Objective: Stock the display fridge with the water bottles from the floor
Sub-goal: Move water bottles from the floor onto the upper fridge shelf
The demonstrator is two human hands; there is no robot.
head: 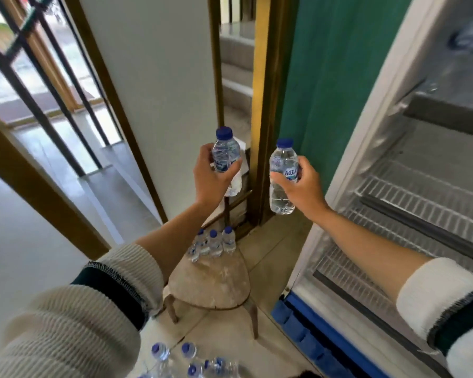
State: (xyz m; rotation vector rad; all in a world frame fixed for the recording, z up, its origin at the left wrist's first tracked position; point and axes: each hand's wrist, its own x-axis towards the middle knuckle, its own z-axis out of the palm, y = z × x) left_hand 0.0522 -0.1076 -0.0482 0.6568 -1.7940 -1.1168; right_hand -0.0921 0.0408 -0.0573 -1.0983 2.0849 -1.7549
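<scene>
My left hand (212, 177) grips a small clear water bottle (225, 152) with a blue cap, held upright at chest height. My right hand (302, 186) grips a second water bottle (282, 173) of the same kind, a little lower and to the right. The display fridge (410, 192) stands open on the right, with white wire shelves (421, 197) bare in the part I see. Several more bottles (215, 242) stand on a small wooden stool (216, 285) below my hands. Others lie on the floor at the bottom edge (187, 361).
A green wall (333, 77) and a gold door frame (260, 105) stand just left of the fridge. Steps show through the doorway behind. A barred glass door (38, 77) is at the far left. The fridge's blue base (311, 339) juts out near the stool's legs.
</scene>
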